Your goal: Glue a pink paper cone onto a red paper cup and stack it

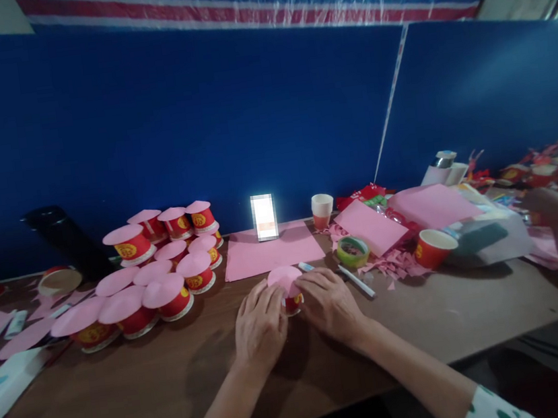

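Observation:
In front of me on the brown table is a red paper cup with a gold print, upside down like its neighbours. A round pink paper top covers it. My left hand curls round the left side, its fingers on the edge of the pink top. From the right, my right hand presses its fingers on the same top and cup. Both thumbs are largely hidden. A pen lies just behind my right fingers, and a white stick lies right of that hand.
Several pink-topped red cups stand at left, near a black bottle. Pink sheets lie behind my hands under a bright blurred phone-like screen. Tape, scraps and cups crowd the right, where another person's hand reaches in.

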Action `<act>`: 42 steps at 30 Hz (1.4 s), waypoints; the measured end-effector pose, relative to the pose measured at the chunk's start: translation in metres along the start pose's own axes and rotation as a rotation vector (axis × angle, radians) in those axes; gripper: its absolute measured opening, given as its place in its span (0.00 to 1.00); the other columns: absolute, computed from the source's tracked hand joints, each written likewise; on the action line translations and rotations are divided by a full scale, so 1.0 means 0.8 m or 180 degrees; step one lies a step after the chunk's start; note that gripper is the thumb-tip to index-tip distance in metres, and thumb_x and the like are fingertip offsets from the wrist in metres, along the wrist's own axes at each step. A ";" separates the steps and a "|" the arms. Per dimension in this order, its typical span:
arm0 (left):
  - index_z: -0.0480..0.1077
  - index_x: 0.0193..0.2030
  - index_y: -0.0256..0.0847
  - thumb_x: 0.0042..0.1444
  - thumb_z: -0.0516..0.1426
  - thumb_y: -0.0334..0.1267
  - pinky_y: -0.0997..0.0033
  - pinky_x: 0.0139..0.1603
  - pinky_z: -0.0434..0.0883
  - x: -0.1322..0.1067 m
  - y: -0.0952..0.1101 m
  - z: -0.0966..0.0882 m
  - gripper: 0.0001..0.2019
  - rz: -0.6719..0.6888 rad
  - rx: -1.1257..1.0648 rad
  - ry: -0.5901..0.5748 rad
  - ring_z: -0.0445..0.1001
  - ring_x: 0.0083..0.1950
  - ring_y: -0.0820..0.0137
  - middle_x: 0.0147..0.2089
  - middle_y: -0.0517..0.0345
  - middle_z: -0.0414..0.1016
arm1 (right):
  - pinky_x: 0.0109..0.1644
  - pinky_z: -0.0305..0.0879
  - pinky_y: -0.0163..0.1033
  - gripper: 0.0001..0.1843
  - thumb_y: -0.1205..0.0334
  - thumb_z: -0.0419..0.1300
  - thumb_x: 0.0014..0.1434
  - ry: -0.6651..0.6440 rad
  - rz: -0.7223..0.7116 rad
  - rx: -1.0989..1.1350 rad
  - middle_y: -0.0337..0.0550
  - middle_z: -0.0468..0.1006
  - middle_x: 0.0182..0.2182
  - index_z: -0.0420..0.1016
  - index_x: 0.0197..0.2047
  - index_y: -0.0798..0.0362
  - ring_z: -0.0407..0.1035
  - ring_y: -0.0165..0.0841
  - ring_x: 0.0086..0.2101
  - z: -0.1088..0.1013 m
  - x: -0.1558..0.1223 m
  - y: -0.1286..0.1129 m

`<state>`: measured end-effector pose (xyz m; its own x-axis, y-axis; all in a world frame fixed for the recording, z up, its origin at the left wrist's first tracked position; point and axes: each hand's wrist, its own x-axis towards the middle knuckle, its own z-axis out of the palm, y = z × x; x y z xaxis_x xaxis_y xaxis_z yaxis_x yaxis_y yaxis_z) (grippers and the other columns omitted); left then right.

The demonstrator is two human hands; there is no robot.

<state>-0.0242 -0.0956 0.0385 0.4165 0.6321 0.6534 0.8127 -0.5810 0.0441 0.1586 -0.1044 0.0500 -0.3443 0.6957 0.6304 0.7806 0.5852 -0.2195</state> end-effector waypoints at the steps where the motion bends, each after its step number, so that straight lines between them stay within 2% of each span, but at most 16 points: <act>1: 0.67 0.50 0.38 0.52 0.52 0.29 0.59 0.55 0.64 0.000 0.000 0.000 0.17 -0.0003 -0.0001 -0.0006 0.64 0.56 0.60 0.51 0.51 0.72 | 0.54 0.61 0.49 0.19 0.64 0.56 0.56 0.0041 0.0038 -0.0002 0.49 0.72 0.47 0.68 0.52 0.53 0.63 0.40 0.48 0.000 0.001 0.001; 5: 0.67 0.51 0.38 0.53 0.52 0.29 0.59 0.55 0.64 -0.001 -0.001 0.000 0.17 -0.0014 -0.0019 -0.0016 0.63 0.57 0.60 0.51 0.52 0.72 | 0.54 0.61 0.48 0.19 0.64 0.57 0.55 0.0131 0.0163 -0.0031 0.50 0.72 0.46 0.68 0.50 0.55 0.63 0.40 0.48 0.005 0.002 0.001; 13: 0.68 0.47 0.38 0.53 0.51 0.29 0.58 0.56 0.64 0.002 -0.008 0.000 0.15 0.0029 -0.0174 0.0048 0.64 0.56 0.60 0.49 0.52 0.73 | 0.51 0.61 0.50 0.21 0.58 0.59 0.54 0.0033 0.0176 -0.0061 0.51 0.72 0.46 0.68 0.50 0.54 0.63 0.42 0.47 0.001 0.013 0.003; 19: 0.68 0.48 0.38 0.52 0.51 0.28 0.57 0.56 0.65 0.001 -0.009 -0.002 0.15 0.0020 -0.0245 -0.0009 0.64 0.56 0.59 0.49 0.51 0.73 | 0.52 0.59 0.49 0.23 0.57 0.60 0.52 -0.0161 0.0145 -0.0056 0.51 0.72 0.46 0.68 0.51 0.55 0.62 0.42 0.47 0.001 0.021 0.006; 25: 0.68 0.47 0.38 0.46 0.52 0.24 0.57 0.57 0.64 0.001 -0.012 -0.002 0.20 0.0008 -0.0368 -0.0049 0.63 0.57 0.59 0.49 0.51 0.72 | 0.52 0.58 0.48 0.21 0.52 0.57 0.55 -0.0236 0.0045 0.0012 0.50 0.72 0.45 0.69 0.49 0.55 0.62 0.41 0.47 -0.002 0.031 0.009; 37: 0.67 0.48 0.37 0.46 0.51 0.24 0.55 0.56 0.65 0.001 -0.014 -0.002 0.20 0.0084 -0.0368 -0.0039 0.64 0.56 0.59 0.49 0.49 0.72 | 0.53 0.58 0.47 0.24 0.48 0.56 0.57 -0.0342 -0.0019 0.0006 0.50 0.73 0.46 0.69 0.50 0.56 0.62 0.41 0.47 0.009 0.045 0.011; 42: 0.68 0.47 0.37 0.46 0.51 0.24 0.56 0.56 0.65 0.001 -0.014 -0.002 0.20 0.0070 -0.0353 -0.0032 0.63 0.57 0.59 0.49 0.50 0.72 | 0.55 0.56 0.48 0.22 0.48 0.55 0.58 -0.0408 -0.0148 0.0029 0.49 0.74 0.45 0.70 0.49 0.54 0.64 0.40 0.47 0.014 0.049 0.010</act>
<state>-0.0339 -0.0892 0.0402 0.4382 0.6234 0.6476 0.7534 -0.6476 0.1137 0.1455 -0.0676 0.0647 -0.4444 0.7149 0.5398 0.7577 0.6215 -0.1992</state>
